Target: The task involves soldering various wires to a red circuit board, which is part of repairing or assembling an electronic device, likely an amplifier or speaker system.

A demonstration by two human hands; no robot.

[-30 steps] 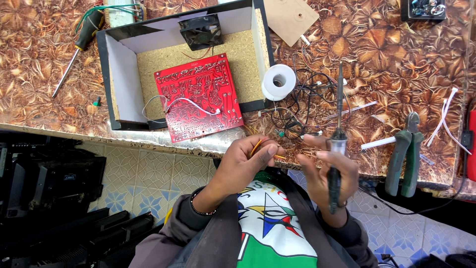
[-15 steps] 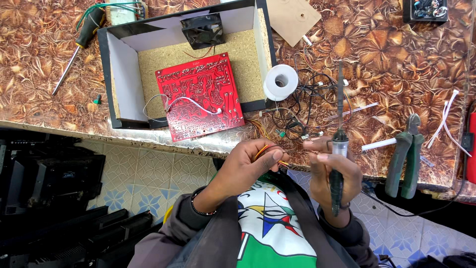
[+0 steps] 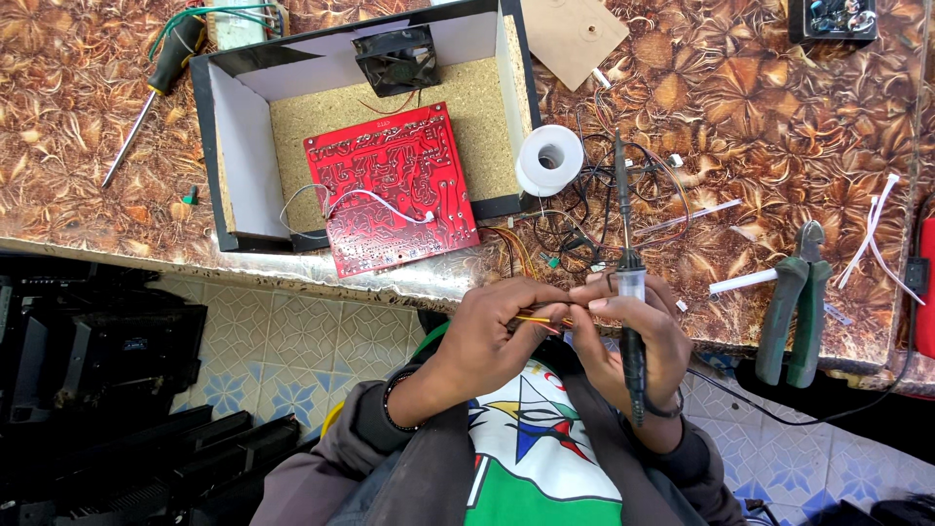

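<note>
Head view: your left hand now pinches thin wires against your right hand, whose grip holds the soldering iron, probably twisting strands, off the table's near edge.

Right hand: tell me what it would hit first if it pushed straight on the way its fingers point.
The right hand points its fingers toward the left hand, so it would probably meet the thin wires pinched between them, then the left fingertips; depth is unclear.
</note>
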